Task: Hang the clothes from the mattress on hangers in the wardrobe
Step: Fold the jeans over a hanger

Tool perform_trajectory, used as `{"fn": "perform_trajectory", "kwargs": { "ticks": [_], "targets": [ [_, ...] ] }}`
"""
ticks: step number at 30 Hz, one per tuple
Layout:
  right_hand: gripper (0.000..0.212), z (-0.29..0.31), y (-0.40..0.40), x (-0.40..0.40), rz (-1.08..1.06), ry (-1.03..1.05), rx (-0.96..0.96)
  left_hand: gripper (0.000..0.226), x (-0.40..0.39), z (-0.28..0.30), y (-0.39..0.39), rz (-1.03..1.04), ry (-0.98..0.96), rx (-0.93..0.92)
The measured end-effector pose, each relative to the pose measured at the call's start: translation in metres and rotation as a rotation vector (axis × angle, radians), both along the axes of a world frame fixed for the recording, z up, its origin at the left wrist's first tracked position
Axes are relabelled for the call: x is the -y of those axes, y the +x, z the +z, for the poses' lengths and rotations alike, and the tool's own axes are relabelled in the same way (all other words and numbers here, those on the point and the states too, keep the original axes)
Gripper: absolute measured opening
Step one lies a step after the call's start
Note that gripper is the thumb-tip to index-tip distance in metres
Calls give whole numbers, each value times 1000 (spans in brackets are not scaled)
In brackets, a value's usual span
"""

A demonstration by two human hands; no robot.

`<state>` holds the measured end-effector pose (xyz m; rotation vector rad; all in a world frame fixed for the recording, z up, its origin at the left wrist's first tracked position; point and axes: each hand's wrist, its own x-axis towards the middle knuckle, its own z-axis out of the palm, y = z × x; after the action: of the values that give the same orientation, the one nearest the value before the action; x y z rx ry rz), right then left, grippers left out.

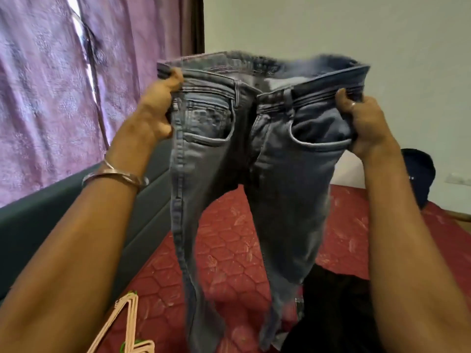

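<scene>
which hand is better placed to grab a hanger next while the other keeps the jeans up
Left, probably. The pink hangers lie on the mattress below the left hand. The right hand is on the far side, above dark clothes. Both grip the jeans at the waistband.

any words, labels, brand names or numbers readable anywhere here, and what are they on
None can be read.
The jeans, held up by the left hand and right hand, show a blocky smear on one front pocket, too blurred to read.
The dark item by the wall carries a tiny pale mark, too small to read.
</scene>
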<state>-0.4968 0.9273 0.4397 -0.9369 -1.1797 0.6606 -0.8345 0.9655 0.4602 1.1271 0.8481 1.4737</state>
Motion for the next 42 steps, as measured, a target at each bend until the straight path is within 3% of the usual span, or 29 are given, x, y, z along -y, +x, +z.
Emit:
{"fn": "perform_trajectory", "kwargs": {
  "ticks": [2,4,6,9,11,14,17,19,21,26,28,30,33,36,38,40,42],
  "targets": [
    [24,-5,-1,-11,-274,-106,109,29,-12,-8,-12,168,-85,-101],
    [29,-6,-13,-22,-536,-198,290,40,-25,-11,-16,371,-121,-215],
    [33,-9,-38,-26,-608,-229,359,50,-31,-14,-7,380,-109,-170],
    [33,-12,-72,-24,-612,-207,234,40,-25,-18,16,318,-117,-10],
    [33,-16,-92,-23,-586,-183,258,42,-24,-20,31,227,-117,9],
    [22,-18,-132,-12,-364,-32,384,49,-11,-20,61,14,-88,49],
    [26,-19,-157,-2,-48,47,486,45,4,-14,84,-110,-79,7],
    [14,-17,-158,6,192,27,370,54,16,-14,88,-236,-64,-56],
    [19,-15,-151,12,430,-23,206,57,25,-17,86,-279,-32,-116],
    [52,-28,-132,19,960,49,-163,26,32,-23,94,-87,93,-29],
    [57,-39,-126,18,1006,102,-229,15,33,-24,96,-29,77,10],
    [60,-49,-122,17,949,123,-297,4,37,-24,99,66,47,27],
    [51,-72,-106,14,653,125,-292,16,35,-26,97,218,18,102],
    [62,-124,-87,18,342,11,68,24,25,-32,90,288,-13,167],
    [64,-158,-88,26,378,-189,356,21,23,-34,91,310,-36,178],
    [44,-186,-94,25,347,-332,576,20,24,-32,94,321,-35,197],
    [23,-196,-103,28,-99,-291,793,23,23,-27,95,349,0,216]
  ]
}}
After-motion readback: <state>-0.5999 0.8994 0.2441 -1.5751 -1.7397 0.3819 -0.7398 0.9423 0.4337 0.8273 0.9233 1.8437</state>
